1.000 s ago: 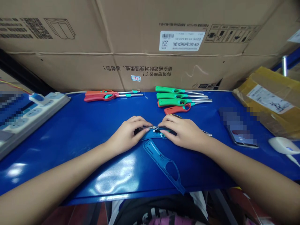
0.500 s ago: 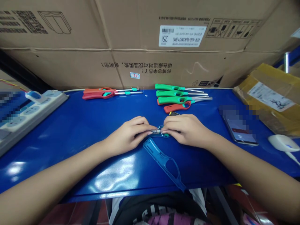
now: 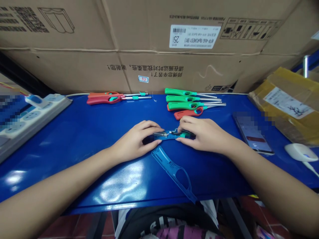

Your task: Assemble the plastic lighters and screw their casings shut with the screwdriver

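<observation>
A blue lighter half with small inner parts [image 3: 171, 135] lies between my hands at the middle of the table. My left hand [image 3: 141, 139] closes its thumb and fingers around its left end, beside a clear and metal cylinder [image 3: 161, 134]. On the other side, my right hand [image 3: 198, 134] grips the right end, near a thin wire, a dark part and a green piece [image 3: 184, 134]. Nearer the table's front edge, an empty blue handle shell [image 3: 174, 171] rests with its inner side up, touched by neither hand.
Red lighters [image 3: 107, 98] lie at the back left, several green and red ones [image 3: 184, 105] at the back centre. A power strip [image 3: 35, 116] is at left; a phone [image 3: 254, 136], white mouse-like device [image 3: 301, 152] and taped box [image 3: 286, 103] are at right. Cardboard [image 3: 144, 39] stands behind.
My fingertips have moved apart from the middle of the lighter half to its two ends. The cylinder and inner parts now show between them.
</observation>
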{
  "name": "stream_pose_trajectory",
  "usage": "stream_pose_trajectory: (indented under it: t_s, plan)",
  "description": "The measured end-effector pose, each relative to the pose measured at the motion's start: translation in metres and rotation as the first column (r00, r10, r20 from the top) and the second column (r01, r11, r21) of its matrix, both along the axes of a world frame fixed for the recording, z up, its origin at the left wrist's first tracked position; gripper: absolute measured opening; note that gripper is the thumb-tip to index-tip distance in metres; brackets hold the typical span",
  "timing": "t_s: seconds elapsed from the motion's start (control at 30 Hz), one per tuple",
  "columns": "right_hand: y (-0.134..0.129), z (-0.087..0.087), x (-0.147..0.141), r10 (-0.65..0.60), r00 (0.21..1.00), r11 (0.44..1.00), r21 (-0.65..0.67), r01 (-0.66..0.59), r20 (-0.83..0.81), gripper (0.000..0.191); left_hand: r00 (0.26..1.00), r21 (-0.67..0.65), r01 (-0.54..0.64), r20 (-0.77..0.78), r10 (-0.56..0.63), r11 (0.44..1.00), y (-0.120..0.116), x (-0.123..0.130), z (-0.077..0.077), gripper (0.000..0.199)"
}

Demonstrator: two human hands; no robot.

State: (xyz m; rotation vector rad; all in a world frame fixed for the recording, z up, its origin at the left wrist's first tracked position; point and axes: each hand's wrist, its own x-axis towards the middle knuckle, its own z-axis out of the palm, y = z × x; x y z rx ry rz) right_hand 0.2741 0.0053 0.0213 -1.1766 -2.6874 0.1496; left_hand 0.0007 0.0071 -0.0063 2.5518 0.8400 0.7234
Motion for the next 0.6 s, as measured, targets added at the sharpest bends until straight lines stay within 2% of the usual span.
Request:
stream_pose_trajectory:
  t_s: [0.17,0.37,0.47,0.53,0.6]
  plan:
    - [0.000,-0.006,-0.003,-0.013,1.000,1.000,-0.022,0.013,-0.010,0.013,1.000,-0.020,-0.009,-0.016,0.009,1.000,0.000,0.001,-0.001,0.029]
    - [-0.001,-0.004,-0.001,0.091,0.982,0.994,-0.050,-0.100,-0.166,0.011,0.998,-0.036,-0.058,-0.033,0.057,0.998,0.002,-0.003,0.002,0.030]
    - [-0.001,-0.001,0.003,0.144,0.983,0.987,-0.057,-0.151,-0.116,0.018,0.996,0.006,-0.072,-0.059,0.073,0.997,0.002,-0.005,0.002,0.031]
    - [-0.001,0.002,0.006,0.138,0.985,0.988,-0.050,-0.144,-0.102,0.023,0.994,0.055,-0.094,-0.055,0.097,0.994,0.001,-0.006,0.004,0.035]
    - [0.000,0.007,0.010,0.112,0.986,0.992,-0.043,-0.118,-0.121,0.024,0.997,0.103,-0.059,-0.040,0.063,0.993,-0.003,-0.006,0.008,0.041]
